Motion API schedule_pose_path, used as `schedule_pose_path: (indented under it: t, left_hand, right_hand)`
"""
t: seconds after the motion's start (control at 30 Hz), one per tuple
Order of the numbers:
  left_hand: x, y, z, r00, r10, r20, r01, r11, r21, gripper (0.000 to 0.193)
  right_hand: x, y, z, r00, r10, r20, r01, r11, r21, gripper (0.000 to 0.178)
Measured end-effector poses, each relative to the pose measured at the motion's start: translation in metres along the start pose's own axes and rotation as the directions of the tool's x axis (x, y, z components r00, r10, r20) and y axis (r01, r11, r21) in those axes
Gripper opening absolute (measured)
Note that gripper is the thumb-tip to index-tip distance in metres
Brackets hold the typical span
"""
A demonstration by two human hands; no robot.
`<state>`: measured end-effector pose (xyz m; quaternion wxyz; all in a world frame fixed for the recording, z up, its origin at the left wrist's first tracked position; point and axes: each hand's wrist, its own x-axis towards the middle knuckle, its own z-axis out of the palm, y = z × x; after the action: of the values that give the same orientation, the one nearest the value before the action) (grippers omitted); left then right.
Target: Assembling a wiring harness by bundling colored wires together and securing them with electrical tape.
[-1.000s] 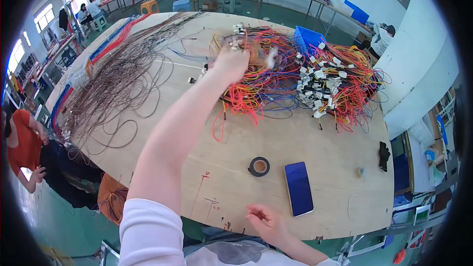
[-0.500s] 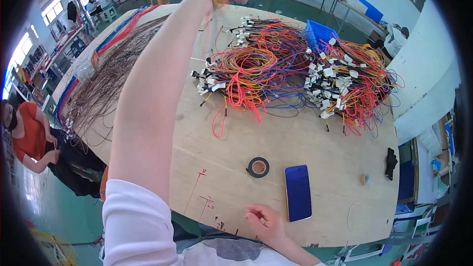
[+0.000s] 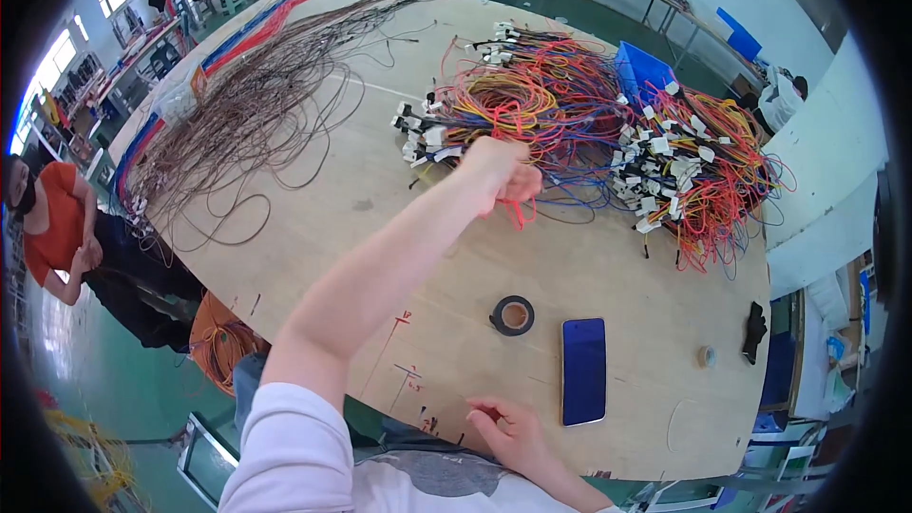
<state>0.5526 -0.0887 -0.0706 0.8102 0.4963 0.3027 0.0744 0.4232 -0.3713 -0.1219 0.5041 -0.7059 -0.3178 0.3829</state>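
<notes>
My left hand [image 3: 499, 174], its arm stretched across the table, is over the near side of a coiled bundle of red and yellow wires [image 3: 513, 100]. Its fingers curl inward, and red strands show just below them; what they hold, if anything, is hidden. White and black connectors [image 3: 423, 138] lie at the coil's left end. Near the front edge of the table rests my right hand [image 3: 513, 432], loosely bent, thumb and fingers apart, with nothing in it. A phone [image 3: 583, 370] with a dark screen lies beside it, and a roll of black tape [image 3: 513, 315] sits farther in.
More wire harnesses [image 3: 698, 171] are heaped at right, by a blue bin [image 3: 643, 71]. Long brown wires [image 3: 247, 114] spread over the table's left. A small tape roll [image 3: 706, 356] and a black item [image 3: 753, 332] lie at right. A person in orange [image 3: 57, 218] stands at left.
My left hand has come back from the table's far edge, where it held dark and yellow strands, to the coiled bundle. My right hand stays near the front edge, its thumb now farther from the fingers.
</notes>
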Motion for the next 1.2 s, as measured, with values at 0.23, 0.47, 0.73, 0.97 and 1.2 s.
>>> schedule_pose_path:
  t: [0.23,0.47,0.73,0.97,1.2]
  left_hand:
    - [0.070,-0.014,-0.005,0.271,0.952,0.145,-0.095,-0.124,0.988,0.051]
    - [0.008,0.013,-0.013,0.885,0.420,0.198,-0.144,-0.156,0.977,0.050]
    - [-0.195,-0.081,-0.101,-0.141,0.978,0.153,-0.746,-0.206,0.634,0.008]
    - [-0.303,-0.229,-0.453,0.123,0.824,-0.553,0.525,0.419,0.741,0.032]
    - [-0.270,-0.273,-0.524,0.355,0.320,-0.878,0.806,0.372,0.461,0.031]
  right_hand:
    - [0.007,-0.006,0.010,0.997,-0.043,0.060,0.041,0.998,0.038,0.014]
    - [0.016,0.007,0.021,0.995,-0.031,0.093,0.036,0.998,-0.051,0.010]
    - [0.021,-0.017,0.038,0.989,0.089,0.117,-0.094,0.995,0.036,0.010]
    - [0.023,-0.038,0.083,0.965,0.181,0.192,-0.163,0.981,-0.108,0.009]
    - [0.013,-0.063,0.127,0.939,0.208,0.273,-0.115,0.940,-0.321,0.011]
